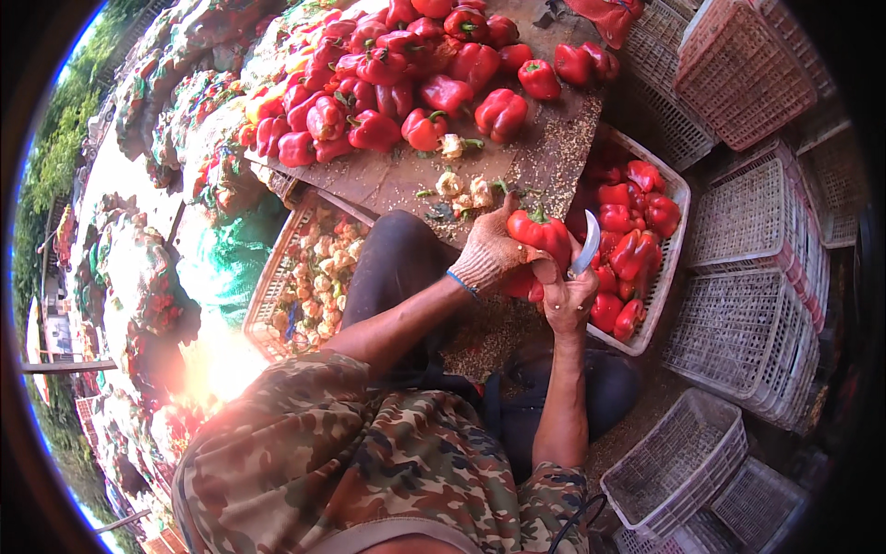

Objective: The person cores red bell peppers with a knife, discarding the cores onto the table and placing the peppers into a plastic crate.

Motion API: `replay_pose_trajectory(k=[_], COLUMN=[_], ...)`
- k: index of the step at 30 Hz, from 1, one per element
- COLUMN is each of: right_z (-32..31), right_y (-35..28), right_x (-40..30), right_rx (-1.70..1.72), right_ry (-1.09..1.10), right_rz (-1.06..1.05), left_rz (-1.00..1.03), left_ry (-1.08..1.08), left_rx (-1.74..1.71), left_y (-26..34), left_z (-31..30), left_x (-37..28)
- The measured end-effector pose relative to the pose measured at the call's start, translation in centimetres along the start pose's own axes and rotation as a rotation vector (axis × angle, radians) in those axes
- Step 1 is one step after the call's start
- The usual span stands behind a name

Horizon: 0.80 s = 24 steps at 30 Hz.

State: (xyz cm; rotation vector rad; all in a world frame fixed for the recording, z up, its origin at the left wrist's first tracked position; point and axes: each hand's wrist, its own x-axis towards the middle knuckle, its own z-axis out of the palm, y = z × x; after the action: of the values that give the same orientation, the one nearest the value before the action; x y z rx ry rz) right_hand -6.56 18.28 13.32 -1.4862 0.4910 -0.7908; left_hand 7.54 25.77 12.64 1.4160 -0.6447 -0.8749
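My left hand, in a knitted work glove, grips a red bell pepper with its green stem end upward. Bare-fingered, my right hand is closed around a small curved knife, its blade rising just right of the pepper. The knife's handle is mostly hidden in my fingers. Several cut-out pepper cores with pale seeds lie on the board just beyond my left hand. Farther back on the wooden board is a heap of red bell peppers.
A plastic crate of red peppers stands to the right. At left, another crate holds discarded cores. Stacked plastic crates line the right side, with one crate lower down. Full mesh sacks are piled at left.
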Motion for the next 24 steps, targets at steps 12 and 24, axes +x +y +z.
replay_pose_trajectory(k=[12,24], right_z=[-3.7,-5.2], right_y=[4.0,0.5], right_x=[-1.2,-1.5], right_rx=[0.671,-0.402], right_ry=[0.091,0.403], right_rz=[0.31,-0.108], left_rz=[0.09,-0.181], left_ry=[-0.35,0.085], left_rx=[-0.027,0.318], left_y=[-6.0,-2.5], left_z=[-0.5,0.5], left_x=[3.2,6.0])
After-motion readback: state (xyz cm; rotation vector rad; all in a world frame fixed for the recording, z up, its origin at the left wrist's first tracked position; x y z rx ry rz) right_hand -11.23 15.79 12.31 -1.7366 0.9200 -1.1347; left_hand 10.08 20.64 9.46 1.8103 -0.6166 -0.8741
